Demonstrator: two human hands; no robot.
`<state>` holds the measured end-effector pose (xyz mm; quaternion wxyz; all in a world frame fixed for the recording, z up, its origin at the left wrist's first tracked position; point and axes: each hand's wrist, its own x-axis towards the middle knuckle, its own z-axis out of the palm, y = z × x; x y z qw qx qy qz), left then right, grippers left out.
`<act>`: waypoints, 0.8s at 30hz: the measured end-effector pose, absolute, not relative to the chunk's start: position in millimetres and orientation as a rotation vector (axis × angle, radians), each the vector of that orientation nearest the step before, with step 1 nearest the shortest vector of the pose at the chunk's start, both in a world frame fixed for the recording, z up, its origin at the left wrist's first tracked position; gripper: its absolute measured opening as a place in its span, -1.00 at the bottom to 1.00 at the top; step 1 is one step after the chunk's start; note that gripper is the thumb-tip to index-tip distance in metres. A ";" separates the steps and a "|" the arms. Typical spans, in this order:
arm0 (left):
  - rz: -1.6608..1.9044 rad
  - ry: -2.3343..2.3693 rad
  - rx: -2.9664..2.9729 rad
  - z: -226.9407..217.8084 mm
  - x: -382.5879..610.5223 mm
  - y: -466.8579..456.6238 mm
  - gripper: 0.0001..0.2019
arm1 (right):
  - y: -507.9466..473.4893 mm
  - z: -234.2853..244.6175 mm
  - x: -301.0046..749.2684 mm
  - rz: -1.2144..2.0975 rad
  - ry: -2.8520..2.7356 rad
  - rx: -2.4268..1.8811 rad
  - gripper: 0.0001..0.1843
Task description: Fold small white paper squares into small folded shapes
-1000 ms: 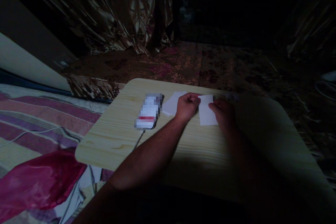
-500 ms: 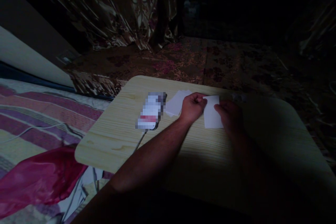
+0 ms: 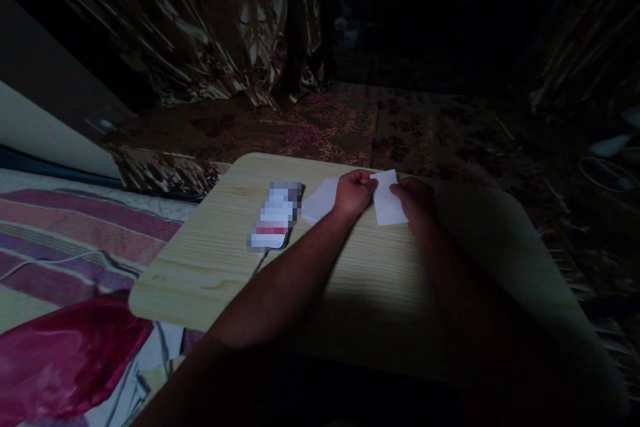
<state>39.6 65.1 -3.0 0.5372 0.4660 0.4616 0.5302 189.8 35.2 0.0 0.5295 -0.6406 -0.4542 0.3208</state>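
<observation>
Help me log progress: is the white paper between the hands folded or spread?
Spread: the small white paper rectangle looks flat, left hand and right hand holding its sides.

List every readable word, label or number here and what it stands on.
No text can be read.
The phone on the table: screen blurred out, unreadable.
The white slip pinched by the left hand and right hand: looks blank.
The loose slips beside the phone: look blank.

Paper slip (image 3: 390, 203) seemingly nudged slightly farther away.
</observation>
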 end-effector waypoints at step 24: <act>1.360 0.961 1.174 -14.8 41.2 75.2 -0.68 | 43.8 -24.1 197.7 1.063 -1.081 -1.068 -0.74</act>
